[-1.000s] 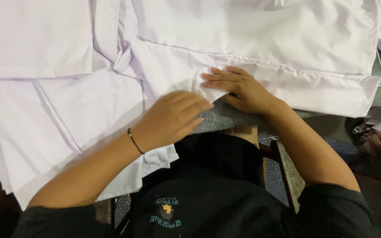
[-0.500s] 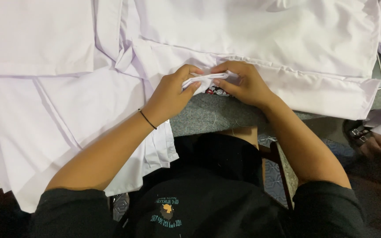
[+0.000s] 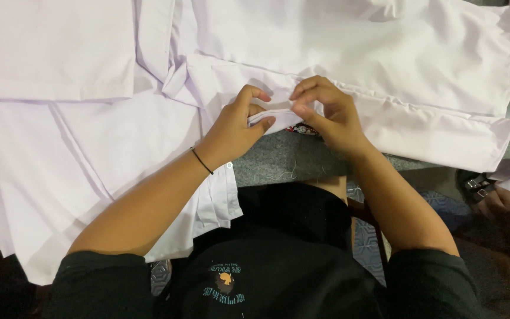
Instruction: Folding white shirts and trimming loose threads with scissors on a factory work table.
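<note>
Both our hands, left hand and right hand, curled fingertip to fingertip, pinched the white garment's folded edge above the grey surface.

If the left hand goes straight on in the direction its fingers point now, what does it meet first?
The left hand points right, pinching the folded white fabric edge. Straight on, it would probably meet the right hand first, whose fingertips already grip the same edge, almost touching.

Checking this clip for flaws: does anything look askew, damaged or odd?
Nothing stands out. Both the left hand and right hand pinch a folded edge of white fabric on the grey table.
</note>
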